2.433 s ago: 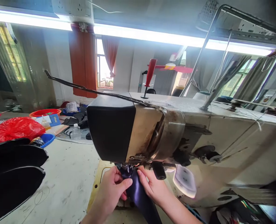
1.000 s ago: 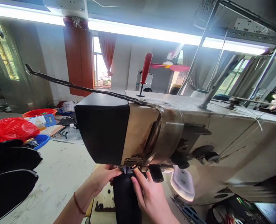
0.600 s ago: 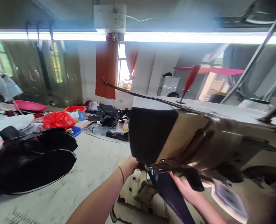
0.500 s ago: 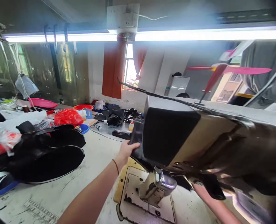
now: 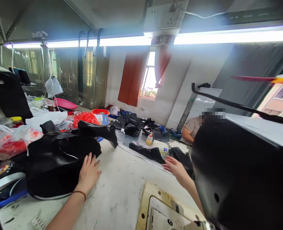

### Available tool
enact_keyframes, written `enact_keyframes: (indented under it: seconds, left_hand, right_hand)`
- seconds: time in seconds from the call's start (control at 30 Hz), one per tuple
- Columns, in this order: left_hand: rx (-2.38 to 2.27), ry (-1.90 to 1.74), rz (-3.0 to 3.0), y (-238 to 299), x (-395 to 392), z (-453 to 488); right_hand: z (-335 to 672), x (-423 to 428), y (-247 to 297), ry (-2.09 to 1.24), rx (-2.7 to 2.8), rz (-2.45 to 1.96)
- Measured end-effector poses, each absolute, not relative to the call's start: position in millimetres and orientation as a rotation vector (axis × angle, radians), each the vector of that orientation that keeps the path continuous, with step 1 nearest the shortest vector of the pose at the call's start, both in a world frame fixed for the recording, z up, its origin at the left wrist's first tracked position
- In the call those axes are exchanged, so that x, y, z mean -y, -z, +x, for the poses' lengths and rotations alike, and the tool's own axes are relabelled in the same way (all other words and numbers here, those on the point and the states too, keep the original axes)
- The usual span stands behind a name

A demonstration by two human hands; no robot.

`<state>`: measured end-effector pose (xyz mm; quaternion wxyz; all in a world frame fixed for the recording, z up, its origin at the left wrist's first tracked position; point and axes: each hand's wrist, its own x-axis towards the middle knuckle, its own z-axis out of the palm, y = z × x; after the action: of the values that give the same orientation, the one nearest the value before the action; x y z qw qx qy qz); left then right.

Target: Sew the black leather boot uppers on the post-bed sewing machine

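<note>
Fluorescent tube lights run along the ceiling of a cluttered workshop, with rust-orange curtains (image 5: 132,81) hanging beside a bright window at the back wall. Below me spreads a worn, off-white worktable (image 5: 122,188), scuffed and marked. My left hand (image 5: 88,172) lies flat with its fingers spread and loosely extended, the fingertips resting on the edge of a pile of glossy black fabric pieces (image 5: 57,159) heaped on the left of the table; it grips nothing, only touches the pile. A thin dark band circles that wrist. My right hand (image 5: 176,167) hovers above the table near the middle, palm open and fingers relaxed, holding nothing, just beside the black rounded head of the sewing machine (image 5: 239,179) that fills the right side of my view. Between the two hands, at the bottom edge, sits the yellowish metal base plate (image 5: 160,207) of the machine. Further back I see more black fabric scraps (image 5: 134,123), a small yellow-capped glue bottle (image 5: 150,139), a red plastic bag (image 5: 85,118) and an orange plastic basin (image 5: 100,112). Another person in a light shirt (image 5: 191,127) sits low behind the table, well apart from my hands.
</note>
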<state>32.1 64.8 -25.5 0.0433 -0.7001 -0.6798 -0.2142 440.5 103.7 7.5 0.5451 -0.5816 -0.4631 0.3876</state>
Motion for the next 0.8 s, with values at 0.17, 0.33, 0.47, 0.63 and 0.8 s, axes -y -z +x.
enact_keyframes:
  seconds: [0.17,0.33,0.47,0.63,0.8]
  left_hand:
    - [2.097,0.494,-2.156,45.3,-76.2,22.1]
    - [2.136,0.567,-2.163,38.4,-72.8,31.1]
    - [2.127,0.770,-2.177,41.5,-76.3,36.3]
    - [2.033,1.228,-2.238,40.5,-82.3,36.9]
    - [2.041,1.686,-2.416,34.1,-80.7,33.0]
  right_hand:
    - [424.1,-165.0,11.9,-1.199,0.928,-1.250]
    - [412.5,-191.0,37.5,-1.324,0.878,-1.171]
    - [400.4,-199.8,39.6,-1.382,0.902,-1.158]
    - [394.7,-162.7,5.1,-1.398,0.950,-1.047]
    - [428.2,-63.9,-33.3,-1.513,1.046,-1.143]
